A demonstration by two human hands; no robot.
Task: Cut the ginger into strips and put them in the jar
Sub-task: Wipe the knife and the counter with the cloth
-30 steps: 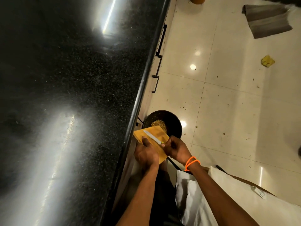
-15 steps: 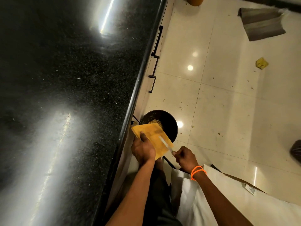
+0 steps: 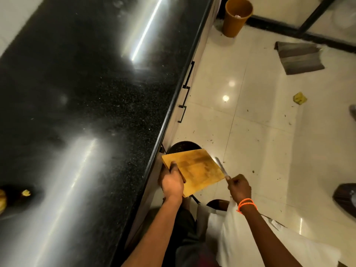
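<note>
My left hand (image 3: 172, 182) grips the near edge of a bare wooden cutting board (image 3: 198, 168), held beside the counter edge over a round black bin (image 3: 183, 146) on the floor. The board covers most of the bin's opening. My right hand (image 3: 238, 186) holds a small knife (image 3: 221, 167), whose blade is off the board's right edge. At the far left of the counter lie pieces of ginger (image 3: 2, 199); a small yellow bit (image 3: 26, 192) lies beside them. No jar is in view.
The black granite counter (image 3: 86, 103) fills the left, with cabinet handles (image 3: 185, 93) below its edge. On the tiled floor stand an orange bucket (image 3: 237, 16), a grey mat (image 3: 298, 57), a yellow scrap (image 3: 299, 97) and scattered peel bits. A white bag (image 3: 250, 237) lies by my legs.
The knife slid across the board from its middle and off its right edge. The board now covers more of the bin's opening. My head has lifted, showing more of the room.
</note>
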